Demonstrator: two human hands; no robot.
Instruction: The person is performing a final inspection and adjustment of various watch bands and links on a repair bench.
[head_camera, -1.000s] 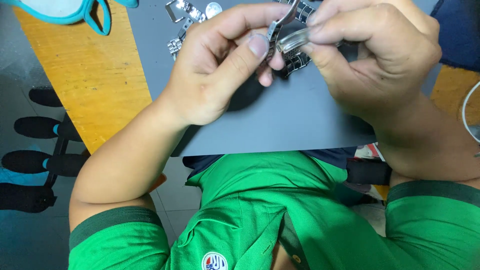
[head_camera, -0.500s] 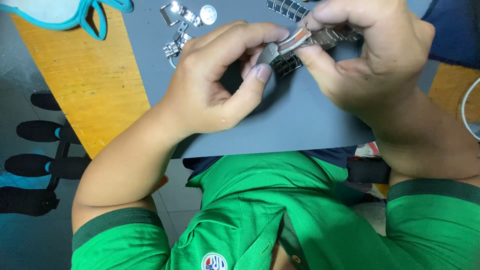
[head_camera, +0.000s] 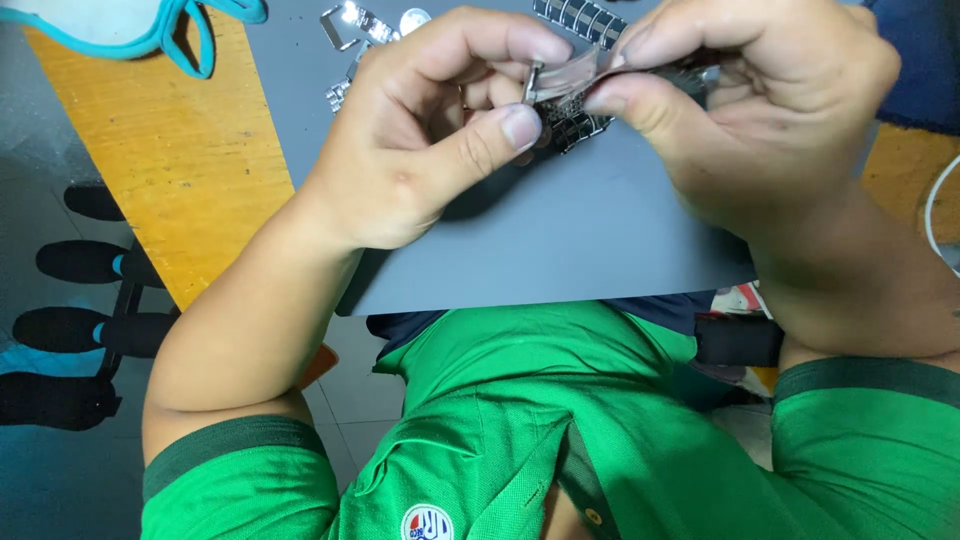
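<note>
Both hands meet above the far part of a grey mat (head_camera: 560, 250) that lies on the wooden bench (head_camera: 200, 180). Between them is a metal watch bracelet (head_camera: 572, 88) — its long axis runs roughly left to right, tilted slightly up toward the right. The left hand (head_camera: 420, 150) pinches the bracelet's left end between thumb and forefinger; a small clasp piece stands up at that end. The right hand (head_camera: 760, 100) pinches the other stretch between thumb and bent fingers, and dark links hang just beneath, close to the mat. Further back on the mat lie loose metal bracelet pieces (head_camera: 350, 25), a small round silver part (head_camera: 413, 18) and another link strip (head_camera: 580, 18). A teal-edged item (head_camera: 150, 25) rests at the bench's far left corner.
</note>
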